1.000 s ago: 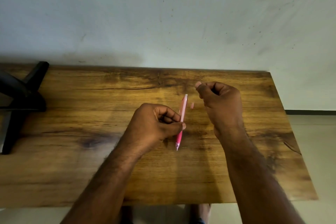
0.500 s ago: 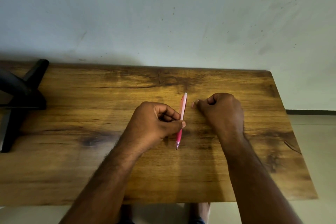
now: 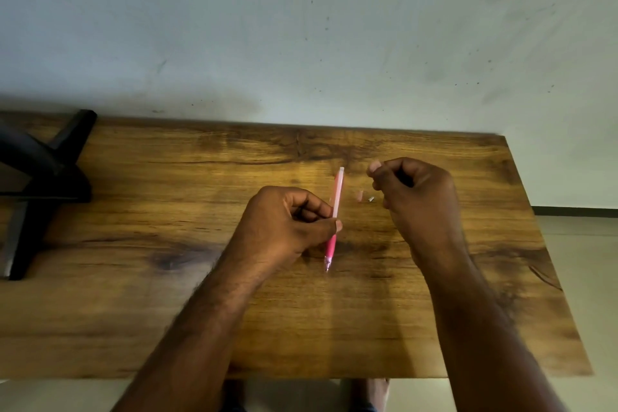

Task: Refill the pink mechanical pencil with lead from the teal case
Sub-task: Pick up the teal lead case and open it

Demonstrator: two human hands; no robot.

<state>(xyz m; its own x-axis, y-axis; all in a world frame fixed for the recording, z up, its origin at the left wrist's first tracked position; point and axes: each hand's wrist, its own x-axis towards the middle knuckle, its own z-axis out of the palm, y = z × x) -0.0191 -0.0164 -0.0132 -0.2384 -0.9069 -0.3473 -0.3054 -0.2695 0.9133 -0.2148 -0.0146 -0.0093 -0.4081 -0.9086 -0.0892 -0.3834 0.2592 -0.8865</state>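
Compared with half a second ago: right hand (image 3: 414,191) lifted off the wooden tabletop and shifted slightly right, uncovering two tiny parts that were hidden under it. Left hand, pencil and everything else unchanged in place.

Nearest, at the bottom edge: two bare forearms reaching forward over the brown, dark-grained wooden table (image 3: 133,311); below the table edge, feet on a pale floor, only partly visible.

In the middle: left hand (image 3: 287,224) curled, thumb and fingers pinching the slim pink plastic mechanical pencil (image 3: 335,211) around its middle. Pencil standing steeply, tip down near the tabletop, whether touching it not possible to tell; pale open top end pointing away, toward the wall.

Just right of the pencil, lying on the wood: a small pale pink cap-like piece (image 3: 359,195) and, just beside it, a tiny grey-white piece (image 3: 371,199). Both too small to identify surely.

A little farther and to the right: right hand above the table, fingers curled, thumb and forefinger tips pressed together; something thin between them or nothing, not possible to tell.

No teal lead case visible anywhere in view, so its contents not visible either.

Far left: a black metal stand with crossed legs (image 3: 36,174) on the table. Behind everything: a grey-white wall with small dark marks (image 3: 301,27).
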